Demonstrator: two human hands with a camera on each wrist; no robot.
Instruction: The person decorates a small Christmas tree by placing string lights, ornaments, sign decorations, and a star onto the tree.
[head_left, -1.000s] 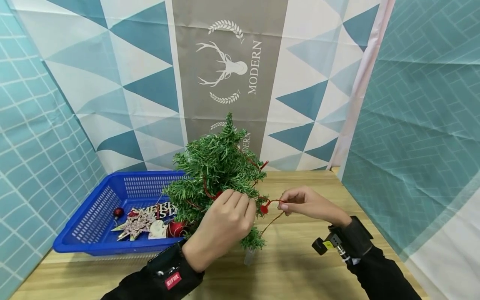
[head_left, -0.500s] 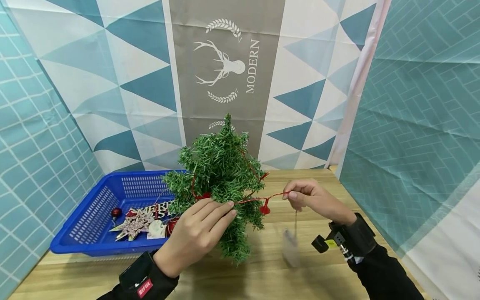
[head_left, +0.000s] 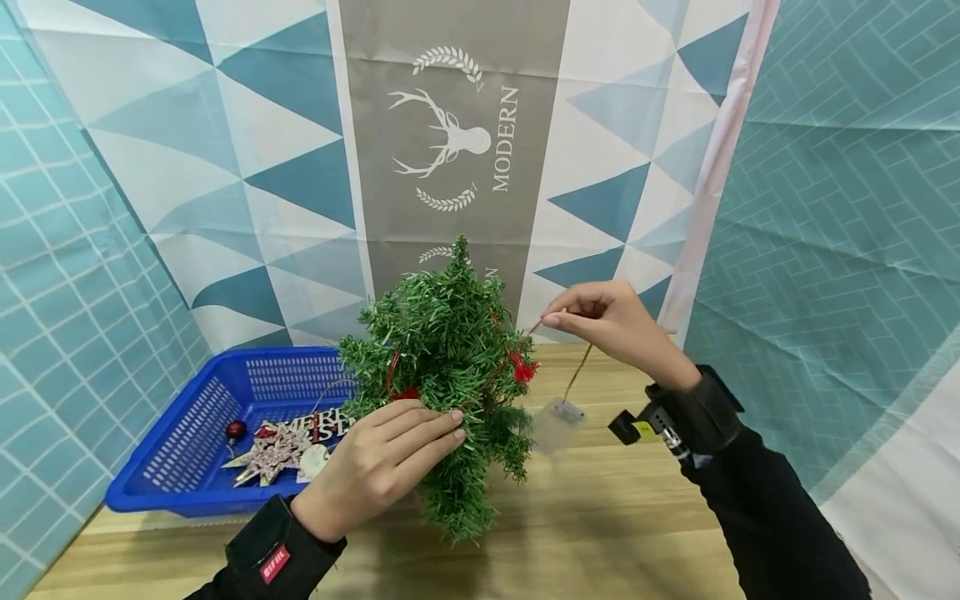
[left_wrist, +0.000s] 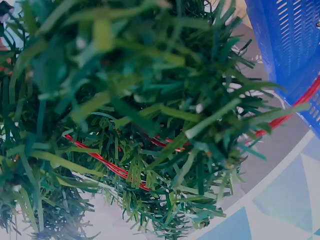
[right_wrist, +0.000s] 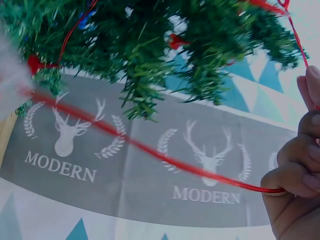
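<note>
A small green artificial Christmas tree (head_left: 446, 329) stands in the middle of the head view, red wire wound among its branches. My left hand (head_left: 382, 457) rests against the lower front, fingers fairly straight; its thumb is hidden. In the left wrist view the wire (left_wrist: 107, 162) runs through the needles. Right of the tree, my right hand (head_left: 611, 329) pinches the red wire between thumb and index finger. A red tuft (head_left: 523, 367) hangs from it by the branches. Beneath that hand dangles a clear plastic box (head_left: 561, 417). The right wrist view shows wire (right_wrist: 200, 175) trailing from my curled fingers.
Left of the tree, a blue plastic basket (head_left: 135, 479) holds a glittery star (head_left: 272, 454), a small red ball (head_left: 236, 429) and a letter sign (head_left: 330, 421). Patterned cloth (head_left: 292, 183) hangs close behind the wooden table (head_left: 600, 517).
My right hand has risen and moved slightly left, bringing the wire and red tuft up along the tree's side. The clear box has swung leftward. My left hand has shifted left and down from the tree's middle.
</note>
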